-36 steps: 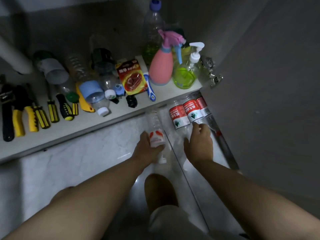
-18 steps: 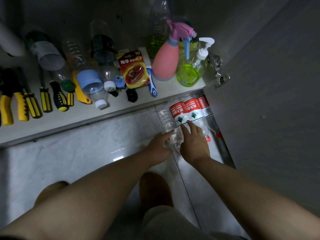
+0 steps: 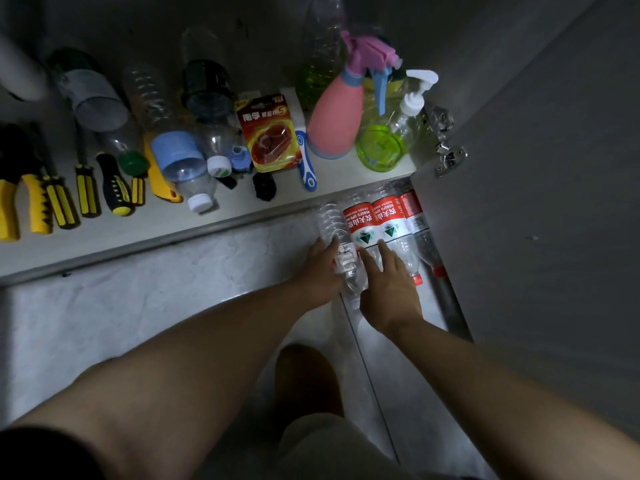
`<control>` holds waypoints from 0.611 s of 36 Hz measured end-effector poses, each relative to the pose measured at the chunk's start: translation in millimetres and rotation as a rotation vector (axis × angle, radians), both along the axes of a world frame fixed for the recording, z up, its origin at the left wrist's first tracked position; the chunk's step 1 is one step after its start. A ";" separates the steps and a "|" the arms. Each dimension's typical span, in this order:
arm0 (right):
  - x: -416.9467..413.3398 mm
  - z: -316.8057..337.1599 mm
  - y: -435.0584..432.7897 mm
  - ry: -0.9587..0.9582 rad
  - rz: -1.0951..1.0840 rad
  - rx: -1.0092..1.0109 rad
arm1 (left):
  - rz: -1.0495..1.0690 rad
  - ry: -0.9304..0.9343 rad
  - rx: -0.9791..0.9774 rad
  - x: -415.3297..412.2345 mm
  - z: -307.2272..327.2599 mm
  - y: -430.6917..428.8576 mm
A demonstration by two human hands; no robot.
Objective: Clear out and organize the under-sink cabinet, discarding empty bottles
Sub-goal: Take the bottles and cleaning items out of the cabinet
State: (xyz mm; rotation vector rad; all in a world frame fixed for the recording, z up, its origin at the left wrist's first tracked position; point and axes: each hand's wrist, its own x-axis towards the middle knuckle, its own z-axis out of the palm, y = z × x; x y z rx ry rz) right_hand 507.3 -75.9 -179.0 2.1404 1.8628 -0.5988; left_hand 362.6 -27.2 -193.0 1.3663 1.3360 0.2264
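Left hand (image 3: 320, 271) lay against the left flank of the unlabelled bottle (image 3: 332, 223), thumb along its upper side and fingers curled round its lower body in what looked like a grip. That bottle lay on the floor (image 3: 173, 289), base against the cabinet's bottom ledge (image 3: 207, 223), neck pointing back toward the person. It was just beside the 3 red-labelled bottles (image 3: 375, 220), whose long axes ran the same way, parallel and apparently touching. Right hand (image 3: 389, 285) rested flat, fingers straight and spread, on the 2 nearer labelled bottles below their labels, holding nothing. The clear bottle sat between the 2 hands, so the left was better placed to press it rightward into the row. The open cabinet door (image 3: 536, 202) bounded the row's far right.
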 end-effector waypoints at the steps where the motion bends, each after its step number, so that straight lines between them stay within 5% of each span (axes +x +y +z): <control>1: -0.1 -0.1 0.3 0.004 0.002 0.003 | -0.001 -0.003 0.001 -0.4 0.7 1.2; 8: -14.2 24.0 10.5 0.191 0.021 0.217 | -0.131 -0.037 0.034 -37.7 35.7 12.8; 15: -64.0 77.2 53.8 0.459 0.232 0.302 | -0.336 0.268 0.188 -133.8 111.9 47.6; 22: -125.5 108.6 102.2 0.529 0.263 0.285 | -0.092 0.476 0.441 -210.4 157.3 70.9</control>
